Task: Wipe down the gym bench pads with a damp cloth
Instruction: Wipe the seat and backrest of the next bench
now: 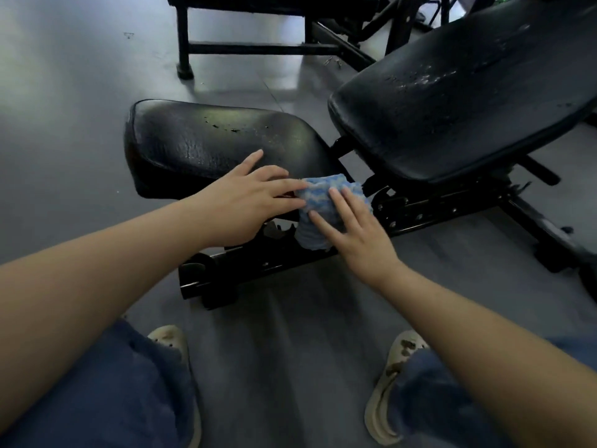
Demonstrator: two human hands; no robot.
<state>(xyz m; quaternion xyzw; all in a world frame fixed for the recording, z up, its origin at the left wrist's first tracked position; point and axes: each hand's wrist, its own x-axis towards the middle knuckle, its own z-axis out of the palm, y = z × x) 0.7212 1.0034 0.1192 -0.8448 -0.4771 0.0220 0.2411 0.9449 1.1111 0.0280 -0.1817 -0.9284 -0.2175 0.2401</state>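
A blue-and-white cloth sits bunched at the centre of the frame, against the near right corner of the black seat pad and hanging down over the bench frame below it. The left hand reaches in from the lower left, its grip spread: the fingers lie straight across the pad's near edge, with the fingertips touching the left side of the cloth. The right hand comes in from the lower right, fingers also straight and fanned, pressing flat on the front of the cloth. Neither hand curls round the fabric. In the upper right of the frame the tilted back pad shows scuffed, flaking patches on its vinyl, and the seat pad has small worn spots near its middle. A second black bench stands at the top of the frame on the grey floor. At the bottom, blue trousers and two pale shoes are visible
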